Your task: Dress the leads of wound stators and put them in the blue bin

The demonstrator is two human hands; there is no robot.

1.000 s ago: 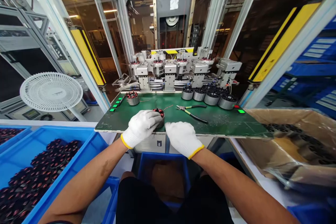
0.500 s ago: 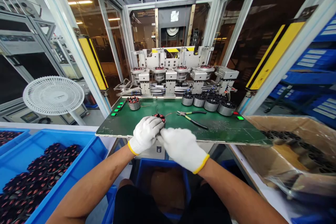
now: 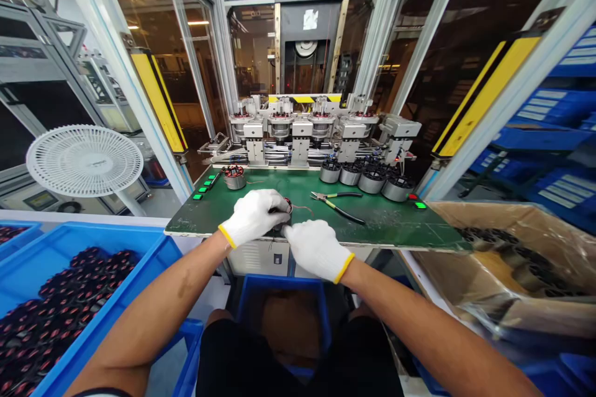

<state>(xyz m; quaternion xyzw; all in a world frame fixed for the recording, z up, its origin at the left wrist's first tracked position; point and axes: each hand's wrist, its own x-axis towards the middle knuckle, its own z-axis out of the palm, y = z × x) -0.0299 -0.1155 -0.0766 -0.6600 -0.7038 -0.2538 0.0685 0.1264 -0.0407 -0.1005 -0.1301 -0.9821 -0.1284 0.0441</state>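
My gloved left hand (image 3: 255, 217) is closed around a wound motor stator (image 3: 289, 205) at the front edge of the green table (image 3: 205, 214). Most of the stator is covered by the fingers; some red winding and a thin loose wire show on its right. My gloved right hand (image 3: 316, 249) is pinched against the stator's near side, and what lies between its fingertips is hidden. To the right on the table lie cutting pliers (image 3: 343, 213) with black and green handles, jaws pointing left. Another wound stator (image 3: 234, 178) stands at the back left.
Several metal-ringed stators (image 3: 371, 181) stand at the table's back right, before a winding machine (image 3: 302, 136). At left are a blue bin (image 3: 153, 254) of wound parts and a white fan (image 3: 86, 161). A lined carton (image 3: 507, 316) holds metal rings at right.
The camera view has shifted slightly. My right hand has drawn a little lower and left in the picture, and still pinches at the stator. My left hand keeps hold of the stator.
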